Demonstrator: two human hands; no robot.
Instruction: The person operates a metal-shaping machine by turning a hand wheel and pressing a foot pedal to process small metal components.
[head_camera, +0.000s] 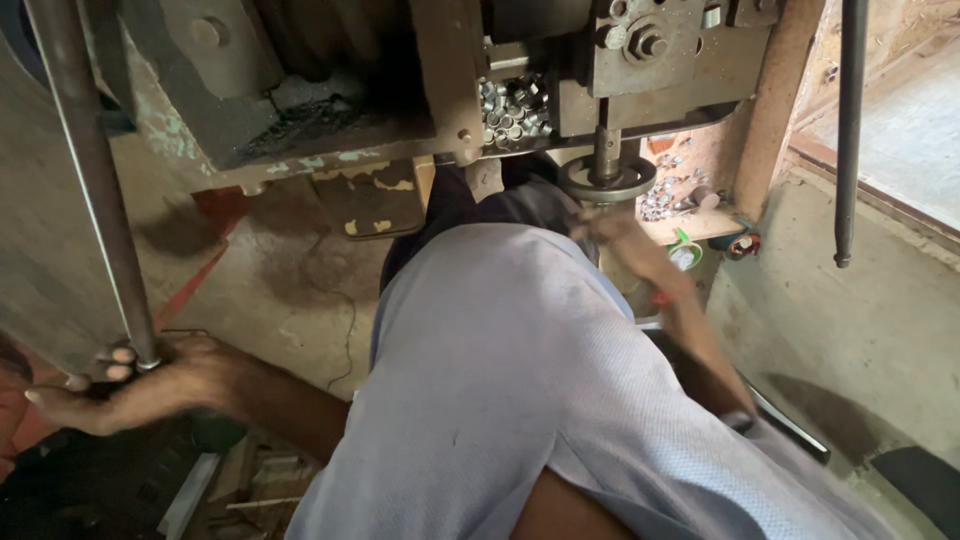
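Note:
My left hand (130, 385) is at the lower left, fingers wrapped around the bottom end of a long grey metal lever rod (90, 170) that slants up along the machine's side. My right hand (615, 235) reaches forward to just below a round metal disc (605, 182) on the vertical shaft of a heavy, worn press machine (660, 50). That hand is blurred, and whether it holds anything cannot be made out. My light blue-grey shirt (520, 400) fills the middle of the view.
A heap of small shiny metal rings (515, 108) lies in a recess of the machine. More small metal pieces (668, 195) sit on a wooden ledge. A dark rod (850, 130) hangs at the right. The concrete floor (280, 290) is stained.

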